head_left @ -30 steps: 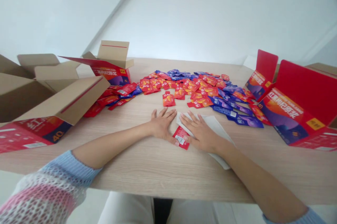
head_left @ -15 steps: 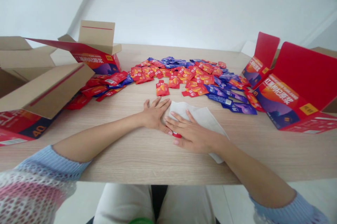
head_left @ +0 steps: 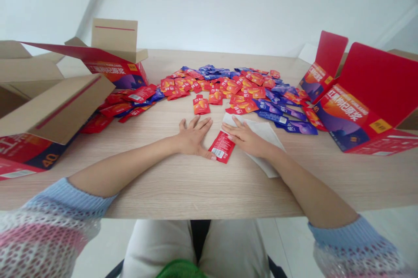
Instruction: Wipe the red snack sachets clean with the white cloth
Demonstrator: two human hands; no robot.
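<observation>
A red pouch lies flat on the table, its printed back with white text and a barcode facing up. My left hand rests on the tabletop to its left, fingers spread, the thumb tip on the pouch's lower left corner. To the right, my right hand lies flat over a white cloth with its fingers stretched out. Its thumb tip reaches the pouch's upper right edge. Part of the cloth is hidden beneath the right hand and wrist. Just beyond the left hand lies another red pouch, face up.
A wide heap of red and purple pouches covers the far middle of the table. Open cartons stand on both sides: a near left box, a far left box and right boxes. The table's front edge is close to my lap.
My right hand and the white cloth have shifted right and away from me, uncovering the red pouch between my hands. My left hand has stayed nearly in place.
</observation>
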